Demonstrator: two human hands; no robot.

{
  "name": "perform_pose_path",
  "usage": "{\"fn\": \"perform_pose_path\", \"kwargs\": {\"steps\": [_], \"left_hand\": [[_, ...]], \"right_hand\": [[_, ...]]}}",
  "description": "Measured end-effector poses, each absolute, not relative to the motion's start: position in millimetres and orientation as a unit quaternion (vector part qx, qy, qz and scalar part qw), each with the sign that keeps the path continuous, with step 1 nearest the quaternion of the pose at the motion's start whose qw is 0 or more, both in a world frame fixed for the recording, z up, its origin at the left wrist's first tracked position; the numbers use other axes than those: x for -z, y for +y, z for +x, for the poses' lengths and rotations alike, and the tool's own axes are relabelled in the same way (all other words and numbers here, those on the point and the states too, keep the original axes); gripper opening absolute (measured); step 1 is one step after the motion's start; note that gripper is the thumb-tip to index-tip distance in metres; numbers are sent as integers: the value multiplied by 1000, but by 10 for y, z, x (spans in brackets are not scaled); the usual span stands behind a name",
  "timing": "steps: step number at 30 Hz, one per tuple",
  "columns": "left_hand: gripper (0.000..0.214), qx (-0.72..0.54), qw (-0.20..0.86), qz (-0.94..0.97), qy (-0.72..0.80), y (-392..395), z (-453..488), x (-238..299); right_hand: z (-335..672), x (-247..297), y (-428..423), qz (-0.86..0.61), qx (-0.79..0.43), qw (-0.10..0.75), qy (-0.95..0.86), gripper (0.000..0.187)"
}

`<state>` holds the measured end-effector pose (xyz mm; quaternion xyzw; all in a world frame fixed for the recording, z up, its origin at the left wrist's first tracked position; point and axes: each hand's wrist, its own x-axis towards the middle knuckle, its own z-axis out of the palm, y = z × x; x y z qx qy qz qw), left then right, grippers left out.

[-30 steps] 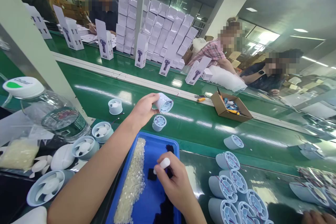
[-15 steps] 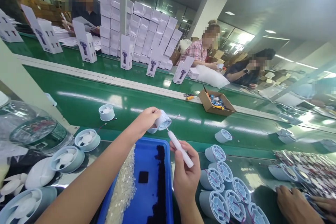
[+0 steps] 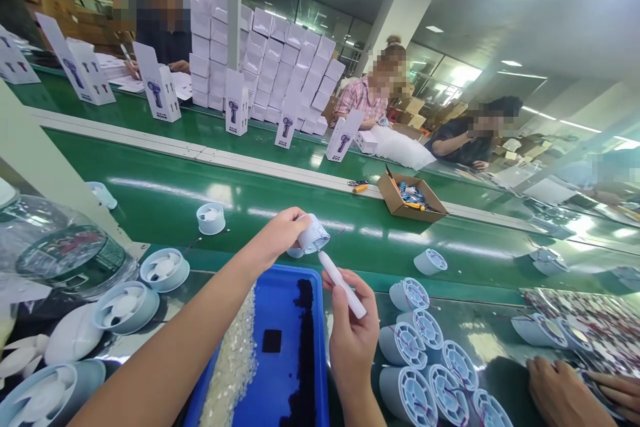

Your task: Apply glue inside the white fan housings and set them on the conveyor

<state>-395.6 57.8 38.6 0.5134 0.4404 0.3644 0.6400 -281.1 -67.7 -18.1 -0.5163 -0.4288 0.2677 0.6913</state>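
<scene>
My left hand (image 3: pixel 290 227) is closed around a pale blue fan housing (image 3: pixel 315 233), tilted with its slotted end toward the right. In my right hand (image 3: pixel 353 320) is a white pen-shaped tool (image 3: pixel 343 283), gripped between thumb and fingers. Its thin tip meets or nearly touches the lower edge of the housing; exact contact is too small to tell. Below both hands lies a blue tray (image 3: pixel 285 275) with a heap of small translucent pieces (image 3: pixel 233 360), a band of black bits (image 3: pixel 303 347) and one black square (image 3: pixel 272 341).
Several fan housings (image 3: pixel 430 380) stand right of the tray, others (image 3: pixel 165 270) on the left near a big plastic bottle (image 3: pixel 75 247). Beyond runs a green belt (image 3: pixel 260 190) with an open carton (image 3: pixel 413 197). A co-worker's hands (image 3: pixel 560 387) work at lower right.
Fan housings on the green belt have shifted slightly right. Both my hands keep nearly the same pose, the tool tip still at the housing. Across the belt, the person in plaid has leaned left.
</scene>
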Motion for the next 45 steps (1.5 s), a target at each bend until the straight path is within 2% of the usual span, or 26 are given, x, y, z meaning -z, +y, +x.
{"fn": "perform_pose_path", "kwargs": {"steps": [12,22,25,27,32,39,45], "left_hand": [[25,-374,641,506,438,598,-3946,-365],[27,-314,622,556,453,527,-3921,-395],[24,-351,602,551,460,473,-3890,-466],[23,-400,585,534,460,428,-3858,-533],[39,-522,562,470,437,313,-3744,-618],[45,-566,450,534,437,140,-3593,-606],[43,-561,556,467,398,79,-3553,-599]], "right_hand": [[-2796,205,-685,-520,-263,693,-425,20],[-2787,206,-693,-491,-299,690,-440,24],[-2779,198,-696,-555,-273,662,-422,30],[-2783,190,-692,-602,-272,613,-433,34],[-2878,172,-693,-592,-322,498,-546,37],[-2926,214,-748,-588,-261,514,-567,33],[-2928,249,-800,-569,-237,555,-559,28]]}}
